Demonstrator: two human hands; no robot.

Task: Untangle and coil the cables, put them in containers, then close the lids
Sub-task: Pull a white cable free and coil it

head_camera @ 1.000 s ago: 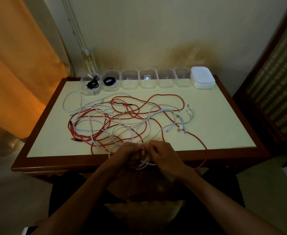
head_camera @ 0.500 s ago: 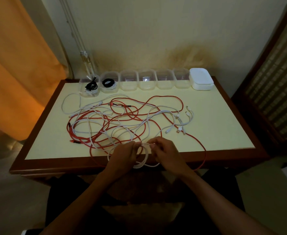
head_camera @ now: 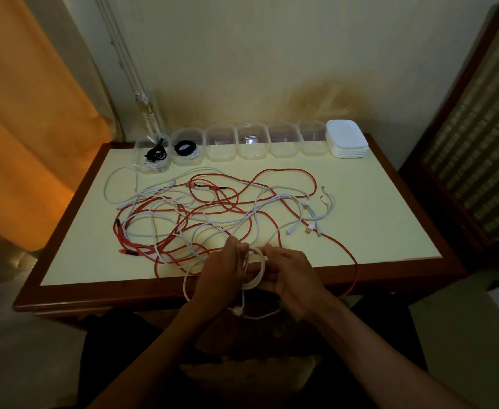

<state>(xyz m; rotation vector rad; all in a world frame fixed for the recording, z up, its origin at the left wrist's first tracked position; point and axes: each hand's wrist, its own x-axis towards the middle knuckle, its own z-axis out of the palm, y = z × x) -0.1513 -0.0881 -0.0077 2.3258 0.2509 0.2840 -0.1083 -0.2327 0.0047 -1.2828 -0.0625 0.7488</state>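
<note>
White cable coil (head_camera: pixel 254 270) sits at the table's (head_camera: pixel 74 261) near edge, pinched in my left hand (head_camera: pixel 221 273), my right hand's (head_camera: pixel 289 276) fingers curled round its loops. Beyond lies the red-and-white tangle (head_camera: pixel 213 214), then clear containers (head_camera: pixel 251 140) and stacked lids (head_camera: pixel 347 140) by the wall.

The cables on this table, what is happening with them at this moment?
A person is coiling a white cable at the near table edge: the left hand holds the loops, the right hand guides the strand. Red and white cables lie tangled on the table. Two of six clear containers hold black coils. The white lids sit stacked at the row's right end.
</note>
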